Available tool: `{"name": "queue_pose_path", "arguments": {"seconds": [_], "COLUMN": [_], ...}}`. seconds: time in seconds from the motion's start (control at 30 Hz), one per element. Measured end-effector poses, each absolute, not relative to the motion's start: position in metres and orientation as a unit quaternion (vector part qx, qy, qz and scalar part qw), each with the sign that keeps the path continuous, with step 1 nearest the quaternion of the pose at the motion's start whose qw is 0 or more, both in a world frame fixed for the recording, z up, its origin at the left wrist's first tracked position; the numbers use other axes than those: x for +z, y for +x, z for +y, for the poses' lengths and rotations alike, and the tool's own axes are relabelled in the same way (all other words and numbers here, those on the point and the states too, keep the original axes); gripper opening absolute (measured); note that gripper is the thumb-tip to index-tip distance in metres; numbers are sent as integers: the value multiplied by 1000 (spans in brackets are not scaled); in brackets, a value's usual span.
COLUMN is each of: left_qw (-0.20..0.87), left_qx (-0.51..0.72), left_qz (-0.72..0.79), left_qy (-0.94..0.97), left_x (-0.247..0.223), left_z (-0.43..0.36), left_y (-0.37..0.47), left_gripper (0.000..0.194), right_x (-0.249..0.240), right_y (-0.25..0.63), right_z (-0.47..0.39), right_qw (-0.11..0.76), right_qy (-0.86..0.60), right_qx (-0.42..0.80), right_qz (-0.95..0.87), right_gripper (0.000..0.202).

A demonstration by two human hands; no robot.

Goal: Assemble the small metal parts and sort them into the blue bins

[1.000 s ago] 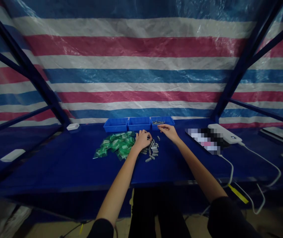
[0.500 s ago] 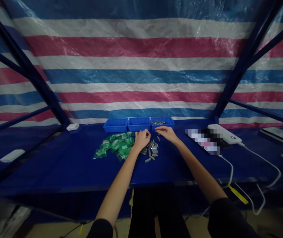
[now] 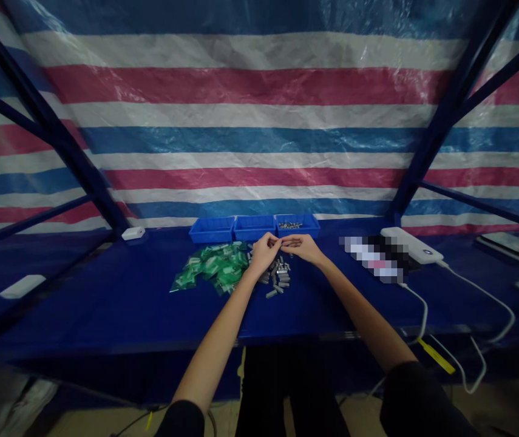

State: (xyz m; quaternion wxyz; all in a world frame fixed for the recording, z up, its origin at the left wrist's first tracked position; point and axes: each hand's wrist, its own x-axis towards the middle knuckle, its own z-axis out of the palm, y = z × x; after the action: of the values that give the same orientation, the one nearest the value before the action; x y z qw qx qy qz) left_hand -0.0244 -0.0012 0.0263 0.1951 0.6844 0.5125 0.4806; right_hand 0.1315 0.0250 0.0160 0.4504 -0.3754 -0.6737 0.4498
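My left hand [image 3: 265,251] and my right hand [image 3: 303,247] meet at the fingertips, just in front of the blue bins. Both are closed in a pinch; whatever lies between the fingers is too small to make out. Below them, small grey metal cylinders [image 3: 283,276] are strewn in a loose pile, partly hidden by my left hand. A heap of small clear packets with green contents [image 3: 216,267] lies to the left of that hand. Small metal pieces [image 3: 290,225] sit in the right-hand blue bin [image 3: 311,231].
Two more blue bins [image 3: 211,234] stand in the same row along the back of the blue table [image 3: 118,303]. On the right are a phone [image 3: 373,258] and a white power bank [image 3: 411,246] with white cables. A white device [image 3: 22,286] lies far left.
My right hand has moved left and its fingertips now meet those of my left hand. The left hand has shifted slightly right and turned toward it.
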Motion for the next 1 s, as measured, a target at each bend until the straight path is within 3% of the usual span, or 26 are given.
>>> {"name": "queue_pose_path", "arguments": {"seconds": [0.3, 0.57, 1.0], "left_qw": [296, 256, 245], "left_qx": [535, 489, 484], "left_qz": [485, 513, 541], "left_qy": [625, 657, 642], "left_x": [20, 22, 20], "left_z": [7, 4, 6], "left_y": [-22, -21, -25], "left_gripper": [22, 23, 17], "right_x": [17, 20, 18], "right_y": [128, 128, 148], "right_z": [25, 25, 40], "right_qw": [478, 503, 569], "right_qy": [-379, -394, -533], "right_qx": [426, 401, 334], "right_qz": [-668, -657, -530], "right_gripper": [36, 32, 17]}}
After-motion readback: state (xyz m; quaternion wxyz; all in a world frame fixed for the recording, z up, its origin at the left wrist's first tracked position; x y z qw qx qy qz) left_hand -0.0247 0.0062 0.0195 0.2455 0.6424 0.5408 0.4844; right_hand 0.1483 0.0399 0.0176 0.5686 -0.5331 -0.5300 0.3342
